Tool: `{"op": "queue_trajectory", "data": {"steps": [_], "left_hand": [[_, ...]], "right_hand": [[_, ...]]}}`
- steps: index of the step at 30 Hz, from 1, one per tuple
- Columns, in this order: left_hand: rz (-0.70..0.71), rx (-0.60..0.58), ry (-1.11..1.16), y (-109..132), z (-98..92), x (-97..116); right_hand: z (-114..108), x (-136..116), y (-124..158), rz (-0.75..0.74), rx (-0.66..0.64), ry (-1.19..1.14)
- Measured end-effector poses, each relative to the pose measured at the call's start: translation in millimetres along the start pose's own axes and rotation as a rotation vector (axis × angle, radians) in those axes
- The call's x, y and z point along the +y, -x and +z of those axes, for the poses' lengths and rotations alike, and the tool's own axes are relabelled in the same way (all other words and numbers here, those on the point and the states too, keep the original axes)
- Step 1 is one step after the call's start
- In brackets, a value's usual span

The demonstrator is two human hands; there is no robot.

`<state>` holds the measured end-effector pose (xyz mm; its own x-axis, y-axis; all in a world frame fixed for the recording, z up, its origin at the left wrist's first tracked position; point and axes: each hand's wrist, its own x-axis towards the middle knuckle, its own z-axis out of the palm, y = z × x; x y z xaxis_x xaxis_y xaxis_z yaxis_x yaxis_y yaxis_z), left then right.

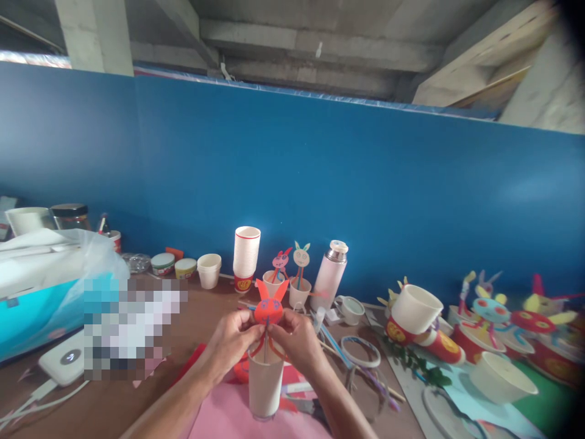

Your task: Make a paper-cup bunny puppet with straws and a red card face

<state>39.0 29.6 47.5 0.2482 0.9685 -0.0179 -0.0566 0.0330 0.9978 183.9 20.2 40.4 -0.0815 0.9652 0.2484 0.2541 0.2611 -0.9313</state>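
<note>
An orange-red paper puppet (269, 310) with two upright pointed ears and a drawn face stands over a white paper cup (265, 390). My left hand (233, 338) pinches its lower left edge. From the other side, my right hand (298, 338) grips it in the same way, the thumbs almost meeting below the face. A thin stick and orange strips run down from the head into the cup's mouth; where they end is hidden inside. Beneath the cup lies pink paper (219, 414). Scissors (301, 405), partly covered by my right wrist, rest beside it.
Behind stand a stack of paper cups (247, 253), two cups with finished puppets (300, 259) and a thermos (329, 274). Tape rolls (361, 352) and sticks lie right, near more paper-cup animals (491, 314). A white power bank (64, 360) and turquoise bag (41, 311) sit left.
</note>
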Motion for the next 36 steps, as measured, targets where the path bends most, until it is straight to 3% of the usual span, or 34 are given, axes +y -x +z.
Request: {"op": "queue_trajectory", "data": {"steps": [9,36], "left_hand": [[-0.015,-0.035,0.053,1,2.6,5],[0.021,0.058,-0.047,-2,3.5,-6]], "right_hand": [[-2,0,0,0.003,0.011,0.057],[1,-3,2,-0.012,-0.027,0.067]]}}
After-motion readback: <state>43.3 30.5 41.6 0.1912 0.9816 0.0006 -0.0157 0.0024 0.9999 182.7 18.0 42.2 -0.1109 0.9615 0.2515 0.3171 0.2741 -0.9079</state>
